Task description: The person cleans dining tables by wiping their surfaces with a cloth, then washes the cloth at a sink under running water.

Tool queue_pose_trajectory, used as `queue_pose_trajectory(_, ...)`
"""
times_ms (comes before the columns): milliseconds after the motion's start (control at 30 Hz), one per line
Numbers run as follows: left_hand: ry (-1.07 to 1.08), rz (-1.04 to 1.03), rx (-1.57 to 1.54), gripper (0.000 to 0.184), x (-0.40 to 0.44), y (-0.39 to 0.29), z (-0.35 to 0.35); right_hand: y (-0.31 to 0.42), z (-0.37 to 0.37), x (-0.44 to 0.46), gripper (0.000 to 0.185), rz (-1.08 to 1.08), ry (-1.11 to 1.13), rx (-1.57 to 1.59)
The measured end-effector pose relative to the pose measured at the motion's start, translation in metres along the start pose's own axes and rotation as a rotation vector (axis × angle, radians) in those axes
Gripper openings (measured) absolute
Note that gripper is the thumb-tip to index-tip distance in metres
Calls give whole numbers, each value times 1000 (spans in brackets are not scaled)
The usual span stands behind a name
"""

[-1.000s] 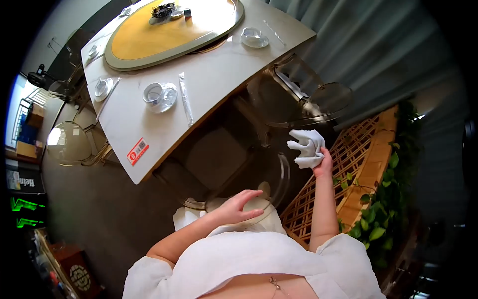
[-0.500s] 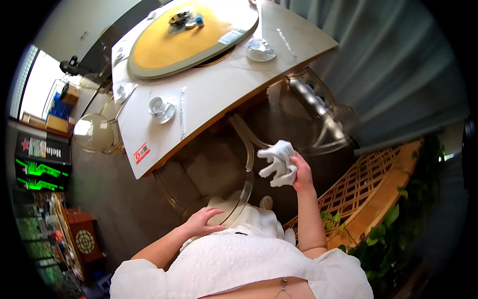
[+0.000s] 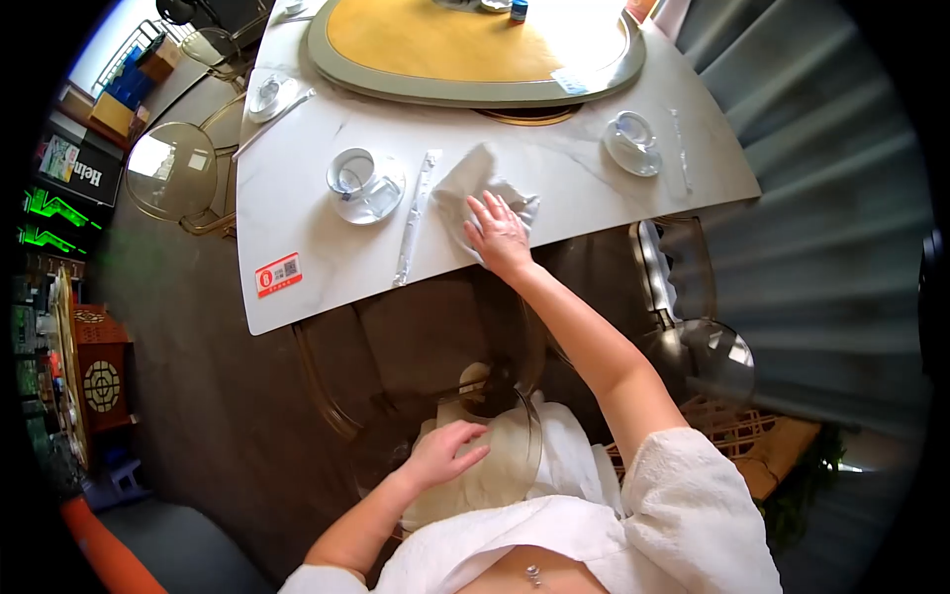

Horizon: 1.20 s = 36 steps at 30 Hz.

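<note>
My right hand point(image 3: 500, 234) lies on a white cloth point(image 3: 463, 188), fingers spread, pressing it against the marble-look table point(image 3: 317, 233) near its front edge. Just left of the cloth is a wrapped chopstick sleeve point(image 3: 416, 218), and beyond that a wrapped cup and saucer set point(image 3: 366, 186). My left hand point(image 3: 447, 453) hangs over the back of a transparent chair point(image 3: 534, 445), low in front of my body, with fingers apart and nothing in it.
A yellow turntable point(image 3: 475, 45) covers the table's middle. Another wrapped cup set point(image 3: 633, 144) sits at the right, a red-white card point(image 3: 278, 275) at the left corner. Transparent chairs point(image 3: 171, 170) stand around, and a grey curtain point(image 3: 821, 168) hangs at the right.
My right hand has moved forward from beside the table and now has the cloth spread on the tabletop. The view has turned right and come closer to the table. My left hand stays low.
</note>
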State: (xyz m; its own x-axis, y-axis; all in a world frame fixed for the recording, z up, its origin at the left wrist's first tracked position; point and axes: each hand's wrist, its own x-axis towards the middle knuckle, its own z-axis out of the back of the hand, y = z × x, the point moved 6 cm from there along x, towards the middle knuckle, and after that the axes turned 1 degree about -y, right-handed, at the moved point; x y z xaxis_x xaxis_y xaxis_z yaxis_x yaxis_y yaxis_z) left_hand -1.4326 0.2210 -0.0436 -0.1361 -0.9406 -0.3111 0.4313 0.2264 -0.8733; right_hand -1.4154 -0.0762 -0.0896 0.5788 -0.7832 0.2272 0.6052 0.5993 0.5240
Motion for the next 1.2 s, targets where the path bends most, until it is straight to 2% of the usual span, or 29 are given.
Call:
queue_pose_trajectory(33, -27, 36, 12, 29, -1, 1, 2, -8, -25, 7, 43, 2, 5, 15)
queue_pose_trajectory(100, -92, 94, -8, 29, -3, 9, 3, -16, -60, 19, 45, 44, 77, -170)
queue_pose_trajectory(233, -259, 245, -46, 28, -1, 18, 3, -37, -66, 48, 46, 230, 46, -185)
queue_pose_trajectory(333, -379, 384, -82, 27, -1, 2, -12, -112, -43, 81, 45, 31, 70, -294)
queue_pose_trajectory(367, -456, 401, -98, 27, -1, -11, -20, -135, -32, 88, 45, 42, 71, -276)
queue_pose_trajectory(433, -560, 449, -95, 28, 3, -34, -42, -185, -6, 96, 44, -63, -58, -272)
queue_pose_trajectory(467, -578, 474, -76, 28, 8, -48, -57, -198, -5, 87, 44, -79, -49, -266)
queue_pose_trajectory(533, -571, 409, 213, 29, 32, -81, -81, -210, 13, 76, 45, -106, -128, -372)
queue_pose_trajectory(600, -590, 420, 216, 30, 61, -103, -101, -195, 11, 52, 46, -55, -67, -252)
queue_pose_trajectory(667, -600, 324, 140, 29, 89, -112, -117, -165, 15, 20, 43, 255, 53, -154)
queue_pose_trajectory(733, -586, 290, 85, 28, 108, -120, -129, -164, 37, 2, 39, 406, 62, -28)
queue_pose_trajectory(833, -525, 264, 36, 26, 119, -129, -146, -212, 66, 0, 34, 391, -55, -142)
queue_pose_trajectory(967, -530, 211, -23, 24, 124, -124, -157, -275, 111, -5, 36, 329, -101, -189)
queue_pose_trajectory(1033, -536, 250, -163, 21, 127, -111, -166, -300, 127, -15, 38, 213, -168, -190)
queue_pose_trajectory(1133, -575, 202, -178, 18, 138, -115, -166, -296, 118, -24, 39, 116, -227, -311)
queue_pose_trajectory(1200, -594, 190, -193, 18, 147, -121, -169, -282, 101, -24, 40, 161, -142, -302)
